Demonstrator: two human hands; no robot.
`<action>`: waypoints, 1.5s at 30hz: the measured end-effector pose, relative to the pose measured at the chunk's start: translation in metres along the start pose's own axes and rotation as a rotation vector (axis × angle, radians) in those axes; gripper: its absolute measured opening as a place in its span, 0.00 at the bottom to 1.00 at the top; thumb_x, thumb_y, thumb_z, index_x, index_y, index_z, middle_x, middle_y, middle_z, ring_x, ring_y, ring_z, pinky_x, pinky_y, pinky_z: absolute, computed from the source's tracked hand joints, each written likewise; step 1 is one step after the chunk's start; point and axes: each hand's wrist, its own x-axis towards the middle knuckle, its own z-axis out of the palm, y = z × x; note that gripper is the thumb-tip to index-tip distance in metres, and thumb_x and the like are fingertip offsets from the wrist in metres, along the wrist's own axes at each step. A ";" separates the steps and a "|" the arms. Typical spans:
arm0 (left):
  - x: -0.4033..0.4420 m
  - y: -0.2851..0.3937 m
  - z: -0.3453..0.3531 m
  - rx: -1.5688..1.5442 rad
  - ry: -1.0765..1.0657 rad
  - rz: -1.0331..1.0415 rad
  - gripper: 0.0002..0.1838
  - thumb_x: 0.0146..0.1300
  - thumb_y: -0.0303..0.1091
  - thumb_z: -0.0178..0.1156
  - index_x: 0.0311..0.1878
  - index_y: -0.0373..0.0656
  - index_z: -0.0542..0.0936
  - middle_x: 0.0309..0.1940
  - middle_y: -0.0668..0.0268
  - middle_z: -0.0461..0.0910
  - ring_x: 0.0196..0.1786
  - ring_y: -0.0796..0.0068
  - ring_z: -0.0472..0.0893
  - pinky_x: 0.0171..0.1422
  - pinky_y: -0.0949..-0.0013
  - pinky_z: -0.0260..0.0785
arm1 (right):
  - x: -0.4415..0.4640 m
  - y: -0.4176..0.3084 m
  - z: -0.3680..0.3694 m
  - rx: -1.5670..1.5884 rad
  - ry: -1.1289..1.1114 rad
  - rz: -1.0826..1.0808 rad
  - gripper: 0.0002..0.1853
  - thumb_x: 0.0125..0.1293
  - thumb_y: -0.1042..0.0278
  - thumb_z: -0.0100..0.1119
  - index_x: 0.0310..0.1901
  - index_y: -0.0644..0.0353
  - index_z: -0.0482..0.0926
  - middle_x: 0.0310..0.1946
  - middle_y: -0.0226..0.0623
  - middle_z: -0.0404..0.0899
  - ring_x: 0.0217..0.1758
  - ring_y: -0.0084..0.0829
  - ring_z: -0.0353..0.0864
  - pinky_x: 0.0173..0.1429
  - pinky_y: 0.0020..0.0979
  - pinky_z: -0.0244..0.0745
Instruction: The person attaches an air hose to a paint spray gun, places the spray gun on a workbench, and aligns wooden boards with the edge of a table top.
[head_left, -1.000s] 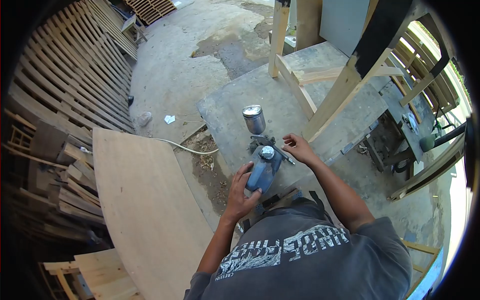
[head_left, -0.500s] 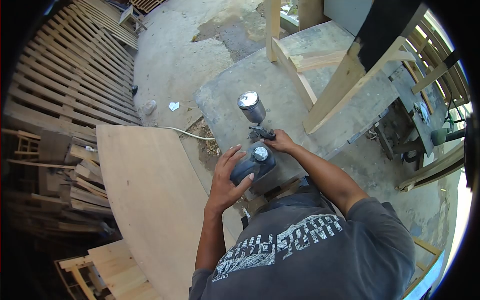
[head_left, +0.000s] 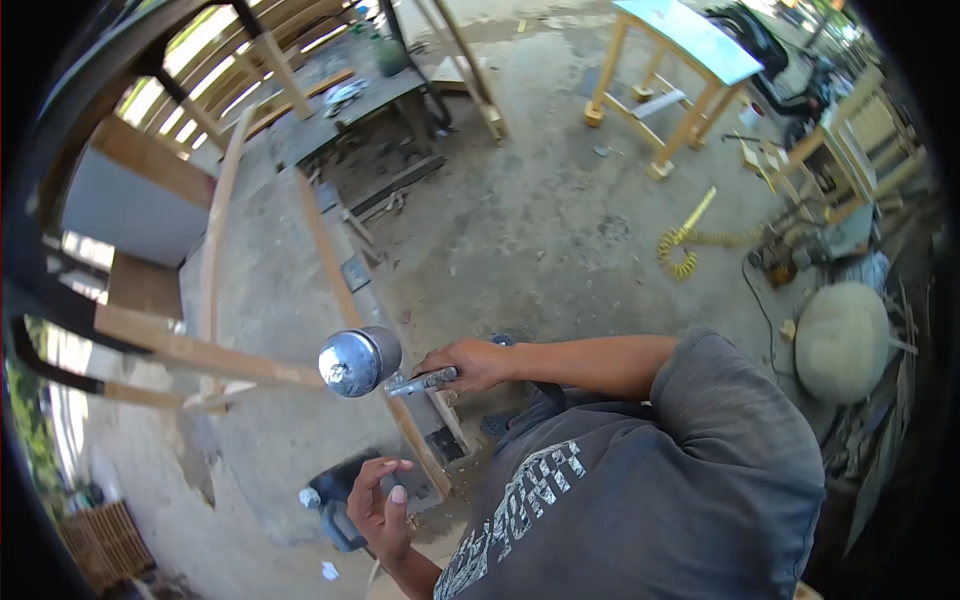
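My right hand [head_left: 470,364] is wrapped round the handle of a spray gun [head_left: 425,382]. A shiny metal cup [head_left: 362,360] is fixed to the gun, its lid facing me, over the edge of the grey worktable [head_left: 260,290]. Lower down, my left hand [head_left: 380,512] holds nothing; its fingers are apart and loosely bent. Just beyond it is a dark plastic jerry can [head_left: 343,482] with a silvery cap [head_left: 309,497], partly hidden by that hand. Whether the left fingers touch the can, I cannot tell.
A wooden frame with black-painted parts [head_left: 210,350] stands on the worktable. Farther off are a low bench [head_left: 370,95] and a wooden table with a pale top [head_left: 690,35]. A coiled yellow hose [head_left: 680,255] lies on the concrete floor, near a pale rounded object [head_left: 842,342].
My view has swung to the right, bringing the open floor into sight. The right hand has carried the spray gun away from the jerry can. My left hand stays near the can.
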 end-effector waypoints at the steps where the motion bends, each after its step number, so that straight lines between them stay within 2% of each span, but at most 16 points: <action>1: 0.010 0.000 0.018 0.041 -0.058 -0.039 0.12 0.53 0.26 0.56 0.42 0.34 0.75 0.35 0.57 0.78 0.44 0.68 0.76 0.53 0.68 0.64 | -0.033 0.004 -0.016 -0.012 0.063 0.103 0.22 0.59 0.56 0.59 0.54 0.51 0.73 0.45 0.40 0.77 0.46 0.44 0.76 0.48 0.40 0.71; 4: 0.043 -0.009 0.079 0.216 -0.334 -0.033 0.11 0.60 0.26 0.53 0.45 0.33 0.74 0.39 0.60 0.77 0.46 0.71 0.76 0.55 0.69 0.65 | -0.137 0.012 -0.065 -0.031 0.197 0.350 0.23 0.59 0.58 0.58 0.56 0.50 0.70 0.47 0.38 0.75 0.48 0.44 0.75 0.50 0.40 0.70; 8: 0.084 -0.019 0.201 0.224 -0.593 -0.045 0.10 0.59 0.26 0.53 0.44 0.34 0.76 0.38 0.60 0.79 0.45 0.71 0.76 0.54 0.69 0.65 | -0.293 0.050 -0.105 -0.098 0.705 0.457 0.24 0.62 0.57 0.56 0.58 0.54 0.68 0.50 0.44 0.74 0.49 0.44 0.76 0.52 0.40 0.70; 10: 0.104 -0.053 0.276 0.198 -0.680 -0.114 0.10 0.61 0.27 0.53 0.45 0.35 0.76 0.38 0.61 0.79 0.45 0.73 0.76 0.53 0.71 0.66 | -0.378 0.061 -0.125 -0.051 0.826 0.693 0.24 0.63 0.56 0.54 0.59 0.56 0.67 0.49 0.46 0.75 0.49 0.46 0.76 0.52 0.39 0.71; 14: 0.122 -0.178 0.432 0.288 -0.854 -0.395 0.13 0.63 0.33 0.54 0.48 0.37 0.76 0.38 0.64 0.80 0.40 0.77 0.77 0.45 0.75 0.67 | -0.544 0.087 -0.148 -0.038 1.102 0.917 0.24 0.64 0.56 0.54 0.59 0.56 0.68 0.47 0.47 0.76 0.47 0.46 0.77 0.50 0.38 0.71; 18: 0.099 -0.240 0.569 0.427 -0.975 -0.349 0.13 0.63 0.34 0.55 0.47 0.37 0.76 0.39 0.65 0.80 0.39 0.79 0.76 0.43 0.76 0.67 | -0.656 0.077 -0.193 0.135 1.328 1.228 0.25 0.64 0.56 0.55 0.60 0.55 0.68 0.44 0.48 0.77 0.46 0.44 0.78 0.48 0.35 0.71; 19: 0.093 -0.244 0.603 0.414 -1.024 -0.388 0.13 0.63 0.34 0.55 0.47 0.37 0.76 0.38 0.65 0.80 0.38 0.79 0.76 0.43 0.75 0.67 | -0.682 0.092 -0.192 -0.110 1.459 1.119 0.25 0.63 0.58 0.55 0.61 0.54 0.67 0.42 0.47 0.77 0.46 0.42 0.78 0.47 0.33 0.71; 23: 0.079 -0.261 0.715 0.422 -1.215 -0.353 0.13 0.63 0.34 0.55 0.46 0.36 0.76 0.37 0.65 0.81 0.37 0.79 0.76 0.43 0.74 0.68 | -0.746 0.083 -0.257 -0.151 1.498 1.160 0.26 0.63 0.61 0.56 0.62 0.54 0.66 0.42 0.47 0.77 0.46 0.42 0.78 0.47 0.33 0.71; 25: 0.080 -0.256 0.772 0.434 -1.220 -0.350 0.13 0.63 0.33 0.55 0.46 0.36 0.76 0.36 0.65 0.80 0.37 0.79 0.76 0.44 0.74 0.68 | -0.771 0.088 -0.284 -0.432 1.585 1.112 0.23 0.62 0.65 0.57 0.59 0.58 0.69 0.43 0.48 0.77 0.47 0.44 0.77 0.47 0.34 0.71; 29: 0.091 -0.271 0.903 0.317 -1.268 -0.436 0.12 0.63 0.34 0.54 0.44 0.35 0.76 0.34 0.66 0.80 0.37 0.78 0.77 0.46 0.73 0.69 | -0.833 0.156 -0.297 -0.429 1.724 1.246 0.17 0.63 0.67 0.57 0.52 0.63 0.72 0.41 0.43 0.77 0.42 0.37 0.78 0.46 0.31 0.70; 31: 0.096 -0.311 0.976 0.341 -1.325 -0.460 0.12 0.63 0.34 0.54 0.44 0.36 0.77 0.34 0.65 0.80 0.38 0.77 0.77 0.46 0.72 0.69 | -0.861 0.190 -0.314 0.209 1.899 1.251 0.12 0.65 0.66 0.55 0.45 0.63 0.72 0.37 0.35 0.75 0.38 0.26 0.74 0.44 0.28 0.68; 33: 0.096 -0.380 1.055 0.357 -1.383 -0.498 0.11 0.62 0.33 0.54 0.43 0.36 0.77 0.35 0.64 0.80 0.38 0.75 0.78 0.46 0.71 0.70 | -0.884 0.236 -0.332 0.288 2.008 1.233 0.11 0.66 0.65 0.55 0.44 0.63 0.72 0.36 0.32 0.74 0.38 0.23 0.72 0.45 0.27 0.67; 37: 0.090 -0.502 1.164 1.082 -1.518 0.020 0.13 0.59 0.37 0.54 0.40 0.38 0.77 0.32 0.60 0.80 0.37 0.70 0.80 0.43 0.68 0.71 | -0.937 0.322 -0.360 0.460 2.104 1.235 0.11 0.66 0.64 0.54 0.45 0.63 0.73 0.37 0.32 0.75 0.41 0.22 0.71 0.47 0.26 0.67; 41: 0.077 -0.603 1.247 1.023 -1.366 -0.313 0.14 0.59 0.39 0.54 0.38 0.36 0.77 0.31 0.62 0.80 0.36 0.71 0.79 0.43 0.69 0.71 | -0.989 0.420 -0.380 0.622 2.107 1.231 0.12 0.66 0.65 0.54 0.47 0.64 0.74 0.41 0.36 0.77 0.45 0.27 0.74 0.51 0.28 0.67; 43: 0.063 -0.635 1.295 0.707 -1.143 -0.716 0.14 0.59 0.38 0.53 0.37 0.35 0.77 0.31 0.63 0.79 0.34 0.73 0.78 0.42 0.70 0.70 | -1.013 0.467 -0.376 0.559 2.059 1.254 0.11 0.66 0.66 0.53 0.45 0.64 0.73 0.40 0.36 0.76 0.44 0.28 0.74 0.49 0.29 0.68; 45: 0.050 -0.693 1.331 0.741 -1.183 -0.604 0.13 0.60 0.37 0.52 0.37 0.36 0.77 0.32 0.64 0.79 0.35 0.75 0.77 0.42 0.72 0.69 | -1.034 0.505 -0.377 0.418 2.011 1.235 0.10 0.66 0.67 0.53 0.44 0.64 0.73 0.38 0.36 0.76 0.42 0.28 0.74 0.48 0.30 0.68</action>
